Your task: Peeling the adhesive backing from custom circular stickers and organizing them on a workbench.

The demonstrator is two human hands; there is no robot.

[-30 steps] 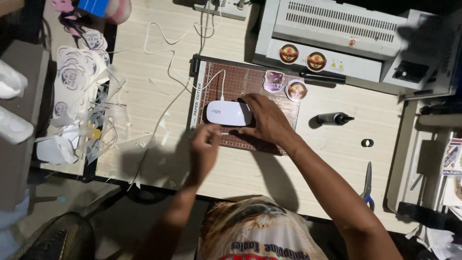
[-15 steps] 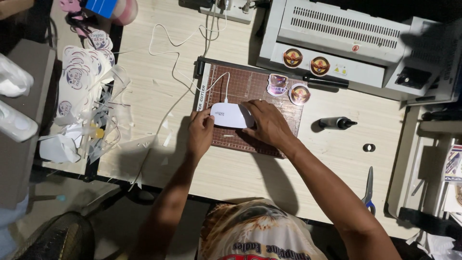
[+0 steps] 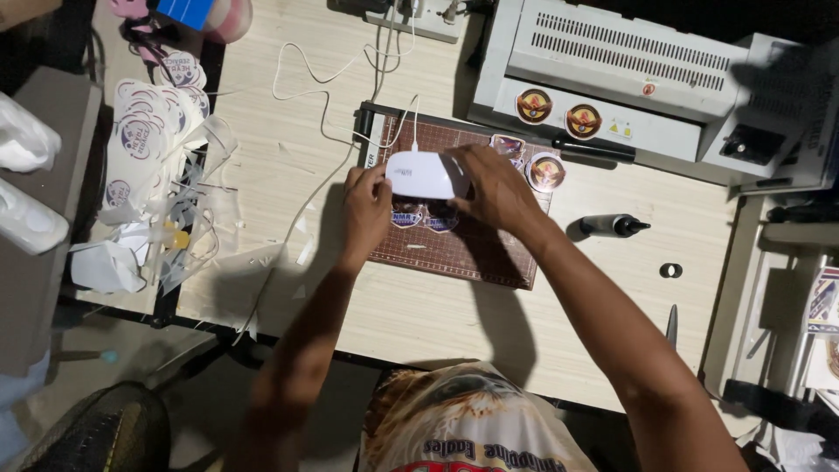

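Left hand now up on white device; both hands' fingers grasping it, seemingly above 2 stickers.

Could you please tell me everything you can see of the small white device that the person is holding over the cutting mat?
The white device is a small, rounded, smooth box, plastic by its look, with a thin white cable running from its far edge towards the power strip. It lies flat just above the brown cutting mat, over two shield-shaped stickers. The left hand grips its left end, the right hand covers its right end. Its underside is hidden.
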